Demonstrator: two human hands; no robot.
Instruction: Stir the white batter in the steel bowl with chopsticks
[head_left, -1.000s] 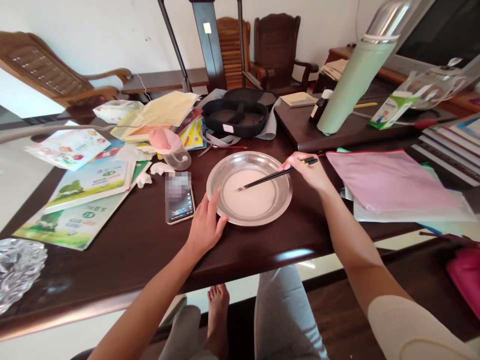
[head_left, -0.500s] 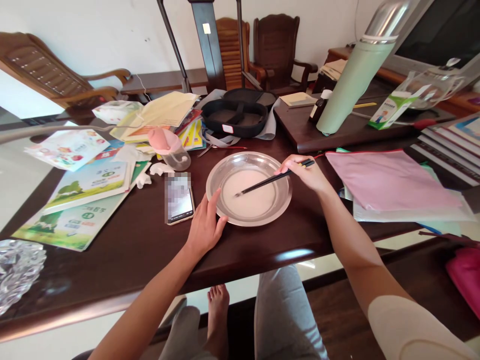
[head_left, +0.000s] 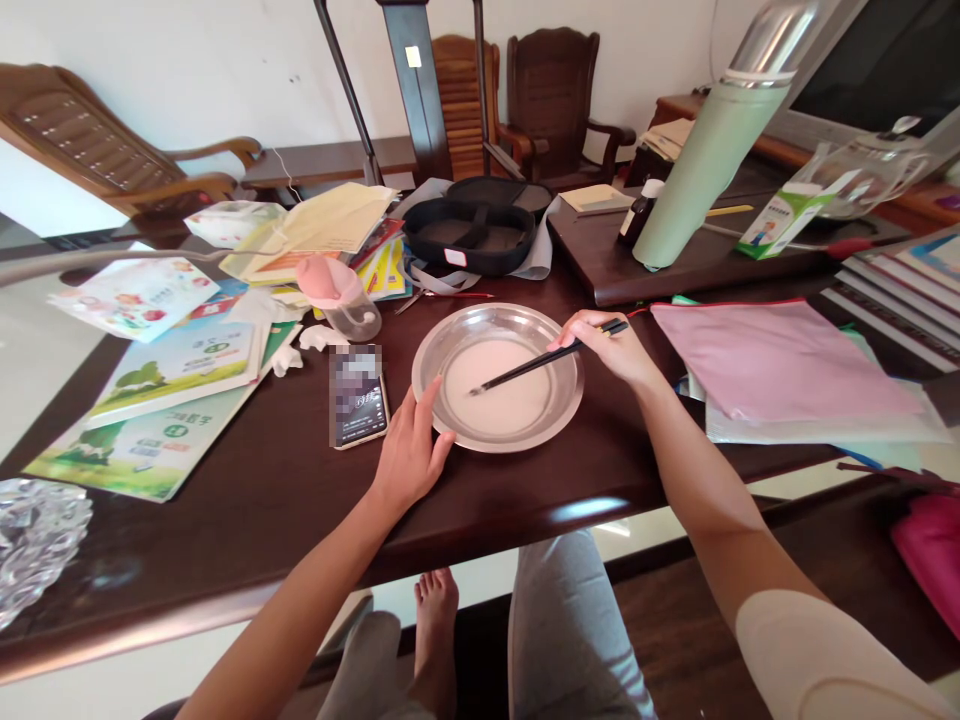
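A shallow round metal bowl (head_left: 555, 421) stands on the dark wooden table, with a whitish liquid (head_left: 501, 405) in its bottom. My left hand (head_left: 407, 452) grips the bowl's near-left rim, fingers over the edge and thumb at the front. From the right, my right hand (head_left: 600, 343) holds black chopsticks (head_left: 529, 366) closed together at a low slant. Their tips reach down into the whitish liquid left of the bowl's middle. Just left of my left hand lies a phone (head_left: 360, 397) with a lit, partly blurred screen.
A pink-lidded cup (head_left: 341, 300), crumpled tissues and booklets (head_left: 176, 370) lie on the left. Behind the bowl sits an open black case (head_left: 470, 235). A tall green thermos (head_left: 712, 160) stands on a raised board at back right. A pink pouch (head_left: 780, 360) lies right of my forearm.
The picture on the phone screen has changed. Both hands, the chopsticks and the bowl stay practically where they were.
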